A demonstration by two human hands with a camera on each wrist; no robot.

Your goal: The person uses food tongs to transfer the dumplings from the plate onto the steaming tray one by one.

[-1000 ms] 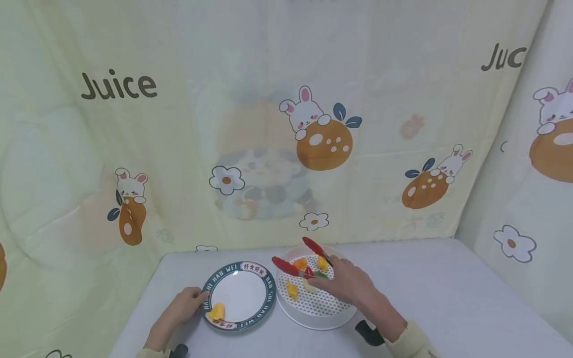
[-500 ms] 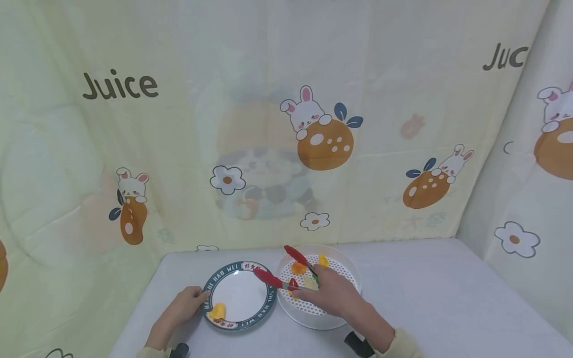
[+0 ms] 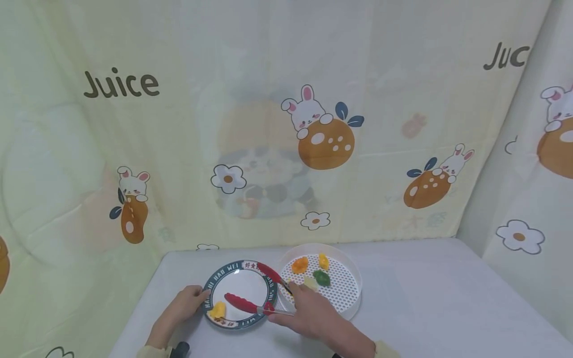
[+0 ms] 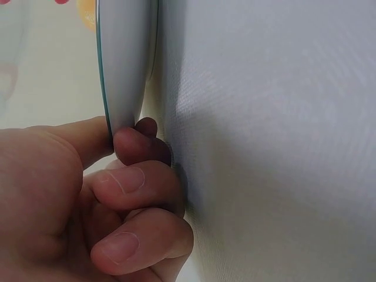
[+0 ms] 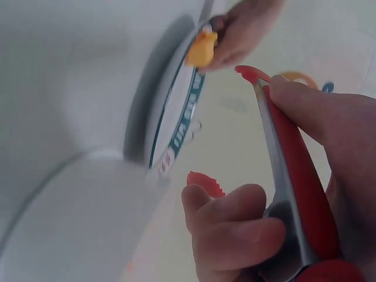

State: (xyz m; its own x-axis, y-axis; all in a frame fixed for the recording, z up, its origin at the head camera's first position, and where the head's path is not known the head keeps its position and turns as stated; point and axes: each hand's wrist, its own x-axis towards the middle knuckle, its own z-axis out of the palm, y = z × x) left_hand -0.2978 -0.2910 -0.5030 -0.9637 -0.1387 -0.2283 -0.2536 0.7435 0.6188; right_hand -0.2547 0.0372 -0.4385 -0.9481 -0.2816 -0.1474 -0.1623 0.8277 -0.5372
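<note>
My left hand (image 3: pixel 188 302) pinches the left rim of a white plate (image 3: pixel 246 288) with a dark green lettered border. In the left wrist view the thumb is on one face of the rim, with curled fingers behind. A small yellow piece (image 3: pixel 218 310) lies at the plate's lower left. My right hand (image 3: pixel 311 312) grips a pair of red-tipped metal tongs (image 3: pixel 240 302). The tongs are spread apart over the plate's right half, with nothing between their tips. In the right wrist view, thumb and fingers wrap the tong handles (image 5: pixel 294 170).
Right of the plate stands a white round perforated tray (image 3: pixel 346 293). In it lie an orange piece (image 3: pixel 300 265), a yellow piece (image 3: pixel 324 261), a green piece (image 3: pixel 321 278) and a pale piece (image 3: pixel 310 283). A patterned curtain (image 3: pixel 376 199) hangs behind the white table (image 3: pixel 425 298).
My right hand has carried the spread tongs leftward from over the perforated tray to over the plate, uncovering the green piece. The left hand and plate stay put.
</note>
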